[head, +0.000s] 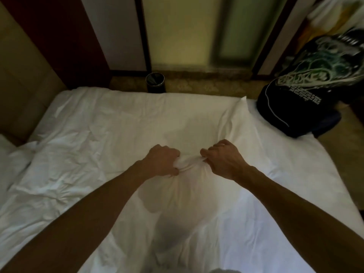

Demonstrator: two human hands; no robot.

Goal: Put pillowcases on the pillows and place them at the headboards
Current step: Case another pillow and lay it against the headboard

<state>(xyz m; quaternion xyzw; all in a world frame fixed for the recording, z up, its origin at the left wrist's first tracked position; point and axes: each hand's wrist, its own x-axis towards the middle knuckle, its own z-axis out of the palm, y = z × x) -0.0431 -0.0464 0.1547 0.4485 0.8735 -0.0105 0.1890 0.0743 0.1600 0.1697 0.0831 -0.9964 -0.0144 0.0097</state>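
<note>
A person leans over a bed (295,174) covered in rumpled white linen, both bare forearms stretched out from the bottom of the view. The left hand (163,162) and the right hand (222,160) sit close together near the middle of the bed, each clenched tight on a bunched fold of white cloth, with a short ridge of gathered fabric pulled taut between them. That cloth is the pillowcase (199,186), and beneath the hands it swells into a soft rounded mound that looks like the pillow inside it, lying on the bed in front of the person (where the pillowcase ends and the bed sheet begins is hard to tell, since everything is the same white). A raised crease runs from the right hand toward a pointed white corner (243,99) at the far edge of the bed. On the left, a padded tan headboard (23,85) rises beside the mattress, with a white duvet (59,164) crumpled near it. At the far right corner of the bed lies a black garment (307,91) printed with a pale green and white design. Beyond the bed, on the patterned carpet, stands a small dark round bin (155,82), against a wall of pale panels (177,32) with dark frames
</note>
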